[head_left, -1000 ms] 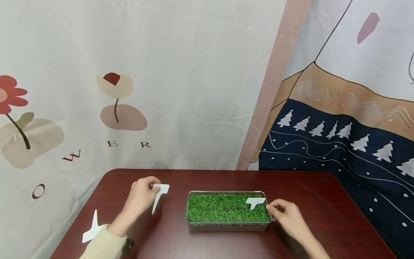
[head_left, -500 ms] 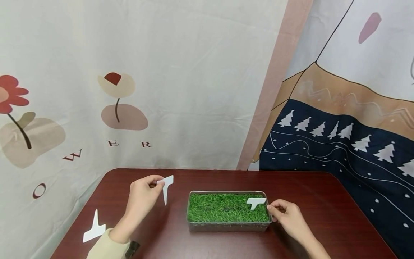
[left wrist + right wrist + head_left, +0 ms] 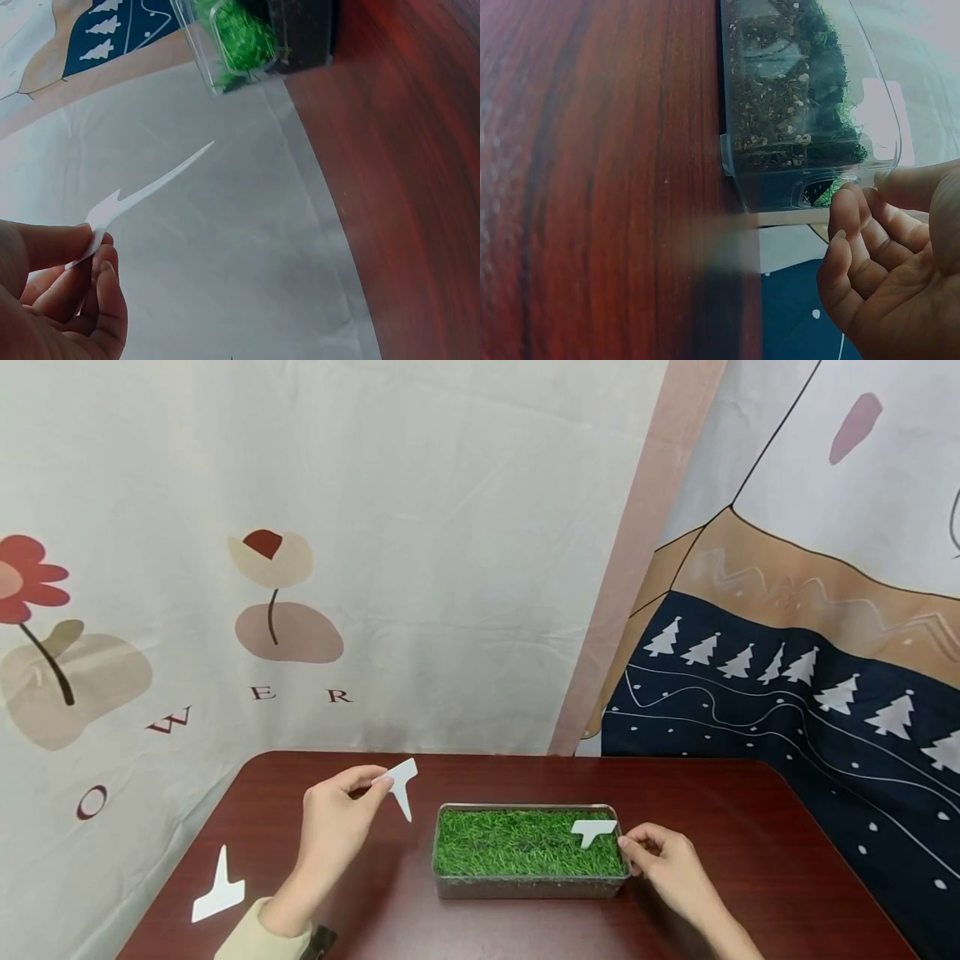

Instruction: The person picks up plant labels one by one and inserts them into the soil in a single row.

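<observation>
My left hand [image 3: 336,818] pinches a white T-shaped plant label [image 3: 402,787] by one end of its head, between thumb and fingers. The label's pointed stem hangs down, left of a clear plastic planter box [image 3: 532,887]. In the left wrist view the same plant label [image 3: 154,184] points toward the box. Green grass [image 3: 510,843] fills the box over dark soil [image 3: 769,112]. A second white label [image 3: 594,828] stands in the grass near the right end. My right hand [image 3: 667,864] pinches the box's right rim, with thumb and fingertips at the edge in the right wrist view.
A third white plant label [image 3: 219,889] lies on the dark red wooden table [image 3: 495,931] at the left, beside my left sleeve [image 3: 262,935]. Behind the table's far edge hangs a printed cloth [image 3: 465,568].
My left hand has lifted the plant label and moved it right, toward the box, with its stem swinging from leaning left to leaning right. The right hand stays at the rim.
</observation>
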Demonstrator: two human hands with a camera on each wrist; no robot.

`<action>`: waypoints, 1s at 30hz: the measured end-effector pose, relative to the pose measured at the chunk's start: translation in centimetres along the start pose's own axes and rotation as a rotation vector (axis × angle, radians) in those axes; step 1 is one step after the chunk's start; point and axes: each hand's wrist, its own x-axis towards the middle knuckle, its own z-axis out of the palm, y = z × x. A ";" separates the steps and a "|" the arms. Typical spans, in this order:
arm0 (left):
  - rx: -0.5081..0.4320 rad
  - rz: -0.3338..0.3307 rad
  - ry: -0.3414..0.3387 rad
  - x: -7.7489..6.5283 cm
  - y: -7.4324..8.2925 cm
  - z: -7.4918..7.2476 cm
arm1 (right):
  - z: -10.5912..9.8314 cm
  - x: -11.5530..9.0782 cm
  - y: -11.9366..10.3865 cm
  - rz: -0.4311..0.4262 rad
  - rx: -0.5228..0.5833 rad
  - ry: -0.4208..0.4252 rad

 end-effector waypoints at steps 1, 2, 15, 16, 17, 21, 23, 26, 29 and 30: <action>-0.012 -0.002 0.000 -0.1 0.1 0.1 | 0.0 0.0 0.0 -0.002 0.002 0.000; -0.021 -0.001 0.002 -0.2 0.3 0.1 | 0.0 0.0 0.0 -0.006 0.003 0.001; -0.134 0.077 0.011 -1.0 1.3 1.6 | 0.1 -0.2 0.1 -0.019 0.016 0.001; -0.142 0.079 0.006 -1.1 1.3 1.8 | 0.1 -0.2 0.1 -0.017 0.016 0.002; -0.150 0.078 -0.001 -1.1 1.4 1.9 | 0.1 -0.2 0.1 -0.015 0.014 0.002; -0.186 0.082 -0.026 -1.5 1.5 2.7 | 0.1 -0.2 0.2 -0.012 0.011 0.005; -0.205 0.088 -0.038 -1.8 1.7 3.0 | 0.1 -0.1 0.2 -0.012 0.013 0.005; -0.247 0.100 -0.059 -2.1 1.9 3.5 | 0.1 -0.2 0.2 -0.012 0.019 0.005; -0.274 0.106 -0.078 -2.3 2.0 4.0 | 0.2 -0.2 0.1 -0.015 0.023 0.003; -0.277 0.109 -0.083 -2.4 2.1 4.2 | 0.2 -0.1 0.1 -0.016 0.024 0.002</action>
